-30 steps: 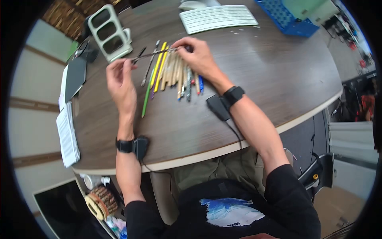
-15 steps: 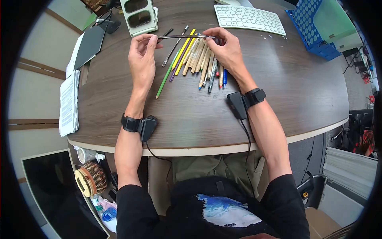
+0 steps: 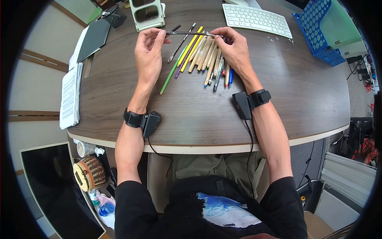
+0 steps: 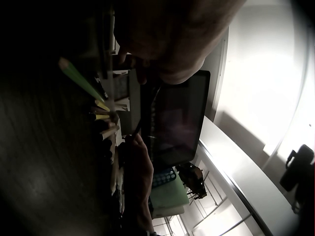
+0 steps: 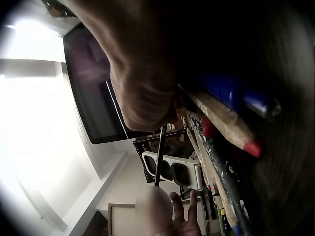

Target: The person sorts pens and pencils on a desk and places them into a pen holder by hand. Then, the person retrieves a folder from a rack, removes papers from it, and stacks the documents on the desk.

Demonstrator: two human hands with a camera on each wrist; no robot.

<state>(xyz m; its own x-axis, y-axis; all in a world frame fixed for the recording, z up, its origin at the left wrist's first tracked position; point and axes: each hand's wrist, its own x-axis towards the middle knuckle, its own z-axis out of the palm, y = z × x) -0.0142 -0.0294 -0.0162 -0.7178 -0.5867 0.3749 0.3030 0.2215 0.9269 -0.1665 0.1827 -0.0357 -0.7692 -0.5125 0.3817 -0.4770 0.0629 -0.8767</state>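
Observation:
A thin dark pencil (image 3: 187, 33) is stretched level between the two hands, above the far end of a row of pencils. The left hand (image 3: 149, 55) pinches one end between thumb and finger, and the right hand (image 3: 234, 47) pinches the other. Below them lie a green pencil (image 3: 173, 71), yellow and purple ones, several wooden pencils (image 3: 205, 53) and a blue pen (image 3: 230, 78). In the right wrist view the dark pencil (image 5: 160, 156) runs between both hands, with a red-tipped pencil (image 5: 224, 118) close by.
A white keyboard (image 3: 258, 18) and a blue basket (image 3: 318, 32) are at the back right. At the back left stand a pale three-slot holder (image 3: 148, 14) and a black mesh cup (image 3: 115, 16). Papers (image 3: 71, 95) lie along the left edge, near a dark folder (image 3: 94, 40).
The head view has shifted, so the desk and both hands appear further right. Both hands keep hold of the dark pencil, which looks more level than a second ago.

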